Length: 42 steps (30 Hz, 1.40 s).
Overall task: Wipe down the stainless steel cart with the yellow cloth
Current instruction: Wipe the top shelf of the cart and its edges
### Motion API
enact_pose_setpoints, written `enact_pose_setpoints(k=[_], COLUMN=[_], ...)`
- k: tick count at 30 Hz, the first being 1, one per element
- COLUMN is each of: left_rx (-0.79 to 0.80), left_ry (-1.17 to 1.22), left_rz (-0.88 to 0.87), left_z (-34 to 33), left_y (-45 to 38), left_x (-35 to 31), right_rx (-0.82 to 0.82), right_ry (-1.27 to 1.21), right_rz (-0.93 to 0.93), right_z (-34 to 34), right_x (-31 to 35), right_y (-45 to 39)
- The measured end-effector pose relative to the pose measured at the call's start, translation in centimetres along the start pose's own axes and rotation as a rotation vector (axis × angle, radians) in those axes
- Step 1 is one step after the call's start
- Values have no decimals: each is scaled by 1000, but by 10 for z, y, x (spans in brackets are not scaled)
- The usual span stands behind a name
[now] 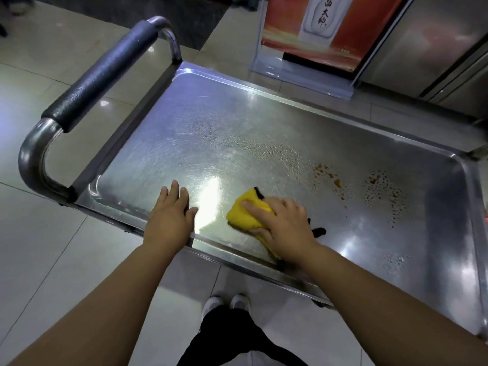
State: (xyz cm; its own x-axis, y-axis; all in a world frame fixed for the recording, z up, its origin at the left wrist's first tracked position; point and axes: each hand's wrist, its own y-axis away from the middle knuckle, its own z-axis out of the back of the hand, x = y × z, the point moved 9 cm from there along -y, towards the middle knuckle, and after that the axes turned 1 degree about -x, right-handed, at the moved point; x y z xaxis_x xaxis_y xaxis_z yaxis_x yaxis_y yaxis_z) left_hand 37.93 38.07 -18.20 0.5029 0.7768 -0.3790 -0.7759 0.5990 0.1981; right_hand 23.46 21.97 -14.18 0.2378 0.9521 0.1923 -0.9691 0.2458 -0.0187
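The stainless steel cart (211, 122) fills the middle of the view, its shiny top tray rimmed all round. My right hand (285, 225) presses a folded yellow cloth (243, 213) with black edging flat on the tray near the front rim, thumb curled along the cloth's near side. My left hand (171, 215) rests on the tray's front edge with fingers straight, just left of the cloth. Brown droplets and stains (330, 178) lie on the tray to the right of the cloth, with fine water beads behind them.
The cart's push handle (103, 72), with a dark foam grip, rises at the left end. A red and white sign stand (311, 35) and a steel cabinet (435, 48) are behind the cart. Tiled floor surrounds it; my shoes (227, 302) are below the front rim.
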Motion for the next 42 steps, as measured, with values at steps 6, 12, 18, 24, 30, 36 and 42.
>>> enact_pose_setpoints(k=[6, 12, 18, 24, 30, 36, 42], left_rx=[30, 40, 34, 20, 15, 35, 10], left_ry=[-5, -59, -104, -108, -112, -118, -138], left_rz=[-41, -73, -105, -147, -154, -164, -140], left_z=[2, 0, -1, 0, 2, 1, 5], left_y=[2, 3, 2, 4, 5, 6, 3], left_x=[1, 2, 1, -2, -2, -4, -12], right_rx=[83, 73, 132, 82, 145, 116, 104], right_ry=[22, 55, 40, -11, 40, 91, 89], right_rz=[-522, -550, -323, 2, -2, -522, -646], right_z=[4, 5, -6, -8, -8, 6, 12], right_x=[-66, -49, -7, 35, 9, -72, -82], right_y=[-17, -12, 10, 35, 31, 34, 39])
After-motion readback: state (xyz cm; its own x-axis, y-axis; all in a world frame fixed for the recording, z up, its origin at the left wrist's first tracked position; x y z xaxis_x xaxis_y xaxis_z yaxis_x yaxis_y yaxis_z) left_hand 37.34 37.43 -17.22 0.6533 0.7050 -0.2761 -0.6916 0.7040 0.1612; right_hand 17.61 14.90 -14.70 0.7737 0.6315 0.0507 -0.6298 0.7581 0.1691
